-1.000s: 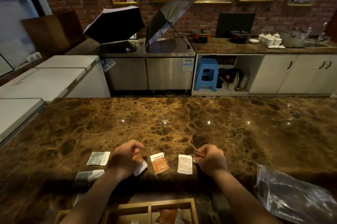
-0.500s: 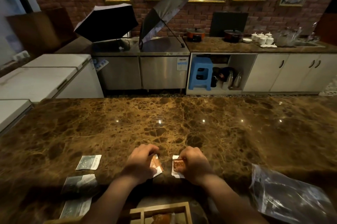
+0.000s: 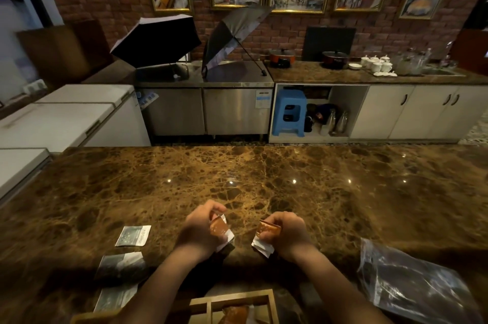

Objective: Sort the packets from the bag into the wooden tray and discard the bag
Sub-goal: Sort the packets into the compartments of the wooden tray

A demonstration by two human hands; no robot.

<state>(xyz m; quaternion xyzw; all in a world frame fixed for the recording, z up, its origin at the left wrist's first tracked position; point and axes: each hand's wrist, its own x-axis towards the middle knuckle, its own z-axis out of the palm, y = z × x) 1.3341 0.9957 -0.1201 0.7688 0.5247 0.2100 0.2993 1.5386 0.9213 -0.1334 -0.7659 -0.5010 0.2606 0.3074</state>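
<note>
My left hand [image 3: 196,231] grips an orange and white packet [image 3: 220,228], lifted just off the marble counter [image 3: 264,178]. My right hand [image 3: 286,235] holds another orange and white packet [image 3: 266,231] the same way. Three grey-green packets lie on the counter to the left: one [image 3: 133,235], a second [image 3: 121,265] and a third [image 3: 115,297]. The wooden tray [image 3: 235,297] sits at the bottom edge between my forearms, with an orange packet [image 3: 236,313] in one compartment. The clear plastic bag [image 3: 412,284] lies flat at the right.
Across the aisle stand white chest freezers [image 3: 66,118], a steel sink unit with two open umbrellas [image 3: 158,36], a blue stool [image 3: 289,112] and white cabinets [image 3: 422,110]. Pots and cups sit on the back counter.
Both hands closed over the two middle packets on the counter and lifted them. The camera tilted down slightly and drew nearer.
</note>
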